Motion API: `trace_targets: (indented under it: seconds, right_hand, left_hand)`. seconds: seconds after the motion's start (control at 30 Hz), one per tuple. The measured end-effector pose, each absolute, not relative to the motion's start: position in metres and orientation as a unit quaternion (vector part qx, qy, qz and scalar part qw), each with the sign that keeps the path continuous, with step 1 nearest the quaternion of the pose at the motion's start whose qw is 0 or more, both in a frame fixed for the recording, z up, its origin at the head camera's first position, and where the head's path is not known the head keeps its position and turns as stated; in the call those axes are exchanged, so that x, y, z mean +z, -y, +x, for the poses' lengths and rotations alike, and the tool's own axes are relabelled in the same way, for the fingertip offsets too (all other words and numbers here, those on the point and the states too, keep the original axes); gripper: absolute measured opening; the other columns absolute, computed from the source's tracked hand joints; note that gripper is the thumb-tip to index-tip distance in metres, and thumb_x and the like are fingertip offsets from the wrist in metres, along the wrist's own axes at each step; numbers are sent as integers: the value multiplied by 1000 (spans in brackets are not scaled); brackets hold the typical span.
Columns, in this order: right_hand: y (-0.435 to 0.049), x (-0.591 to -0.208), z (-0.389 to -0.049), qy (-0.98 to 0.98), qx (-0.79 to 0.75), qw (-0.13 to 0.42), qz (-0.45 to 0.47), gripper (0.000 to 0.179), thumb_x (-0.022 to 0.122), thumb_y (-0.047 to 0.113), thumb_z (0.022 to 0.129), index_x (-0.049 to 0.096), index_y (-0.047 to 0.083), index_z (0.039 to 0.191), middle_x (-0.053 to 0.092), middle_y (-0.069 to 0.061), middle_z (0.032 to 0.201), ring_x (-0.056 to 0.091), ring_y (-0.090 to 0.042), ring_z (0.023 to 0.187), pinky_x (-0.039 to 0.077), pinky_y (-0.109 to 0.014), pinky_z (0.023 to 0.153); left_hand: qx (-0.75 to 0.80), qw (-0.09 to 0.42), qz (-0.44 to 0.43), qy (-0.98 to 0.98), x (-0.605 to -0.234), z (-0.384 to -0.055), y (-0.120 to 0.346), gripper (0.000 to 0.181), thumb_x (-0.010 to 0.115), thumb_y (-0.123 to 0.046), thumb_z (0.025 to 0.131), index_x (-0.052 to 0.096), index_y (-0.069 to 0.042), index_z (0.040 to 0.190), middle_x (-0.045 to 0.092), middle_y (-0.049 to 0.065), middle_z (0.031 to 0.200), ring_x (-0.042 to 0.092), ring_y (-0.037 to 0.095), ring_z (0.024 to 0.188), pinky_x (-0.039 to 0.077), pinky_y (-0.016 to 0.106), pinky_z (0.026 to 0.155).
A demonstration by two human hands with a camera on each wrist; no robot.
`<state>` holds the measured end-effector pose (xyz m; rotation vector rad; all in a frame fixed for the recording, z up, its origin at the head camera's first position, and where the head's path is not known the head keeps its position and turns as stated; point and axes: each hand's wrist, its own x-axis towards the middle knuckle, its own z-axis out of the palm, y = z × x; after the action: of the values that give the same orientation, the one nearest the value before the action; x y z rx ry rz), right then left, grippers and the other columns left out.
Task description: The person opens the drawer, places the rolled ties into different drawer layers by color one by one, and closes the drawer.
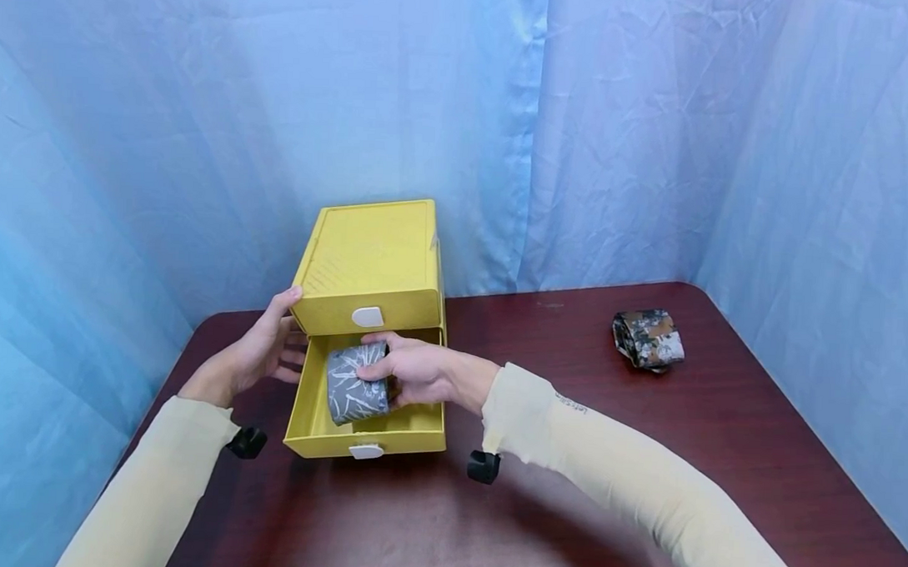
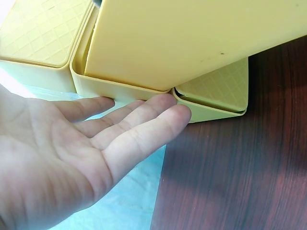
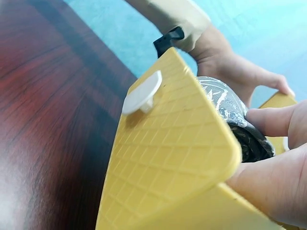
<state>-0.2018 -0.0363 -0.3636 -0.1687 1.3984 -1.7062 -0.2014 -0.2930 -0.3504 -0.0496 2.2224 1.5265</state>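
A yellow two-drawer box [image 1: 372, 251] stands on the dark red table, its lower drawer [image 1: 399, 442] pulled out. My right hand [image 1: 421, 370] grips a rolled grey cloth [image 1: 354, 401] with a white leaf pattern, over the lower drawer. In the right wrist view the roll [image 3: 223, 98] shows behind the drawer front [image 3: 168, 143], thumb and fingers on its end. My left hand [image 1: 260, 352] is at the left side of the box, thumb at the upper drawer's corner. Its fingers [image 2: 148, 129] are extended beside the yellow wall in the left wrist view.
A folded camouflage-patterned cloth [image 1: 649, 339] lies at the right of the table [image 1: 541, 378]. White tabs [image 1: 367, 316] mark the drawer fronts. Blue curtains [image 1: 617, 139] hang behind and along both sides of the table.
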Motion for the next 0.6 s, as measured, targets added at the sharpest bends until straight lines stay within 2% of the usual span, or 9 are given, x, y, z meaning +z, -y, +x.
trace_targets:
  seconds: [0.23, 0.6]
  right_hand:
    - [39, -371, -203, -582, -678, 442, -81, 68, 59, -4, 97, 31, 19, 154, 42, -19, 139, 53, -39, 120, 46, -57, 100]
    - [45, -369, -207, -621, -654, 426, -74, 65, 60, -2, 98, 30, 16, 154, 45, -19, 137, 54, -41, 120, 46, -59, 100]
  left_hand:
    - [549, 221, -19, -806, -351, -202, 293, 113, 17, -85, 88, 24, 6, 154, 41, 35, 147, 63, 37, 113, 55, 48, 87]
    - [550, 222, -17, -805, -351, -202, 292, 111, 17, -84, 89, 23, 5, 155, 40, 35, 147, 63, 37, 113, 55, 47, 87]
